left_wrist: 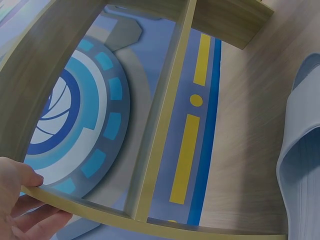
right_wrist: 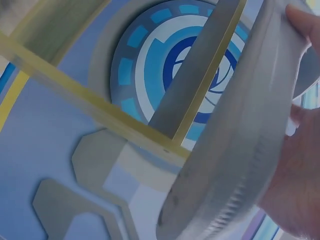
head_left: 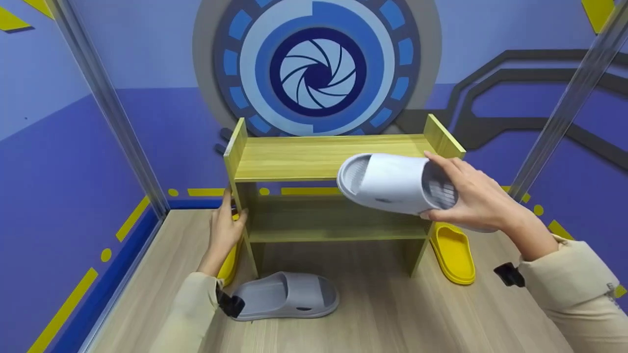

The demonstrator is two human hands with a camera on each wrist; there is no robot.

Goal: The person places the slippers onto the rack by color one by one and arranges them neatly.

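Observation:
My right hand [head_left: 478,196] grips a light grey slipper [head_left: 392,181] by its heel end, holding it up in front of the wooden shoe rack [head_left: 294,157], toe pointing left. In the right wrist view, the slipper's sole side [right_wrist: 235,145] covers part of the rack. A pale edge shows beneath that hand; I cannot tell what it belongs to. My left hand [head_left: 226,235] holds the rack's left side panel, thumb and fingers on opposite faces of its edge in the left wrist view. Another grey slipper [head_left: 309,294] lies on the wood-look surface before the rack, toe to the right.
A yellow slipper [head_left: 455,255] lies beside the rack's right side. Another yellow one [head_left: 229,264] is at the left, partly hidden behind my left hand and forearm. A patterned blue wall [head_left: 162,132] stands behind the rack, with metal posts [head_left: 105,98] at the corners.

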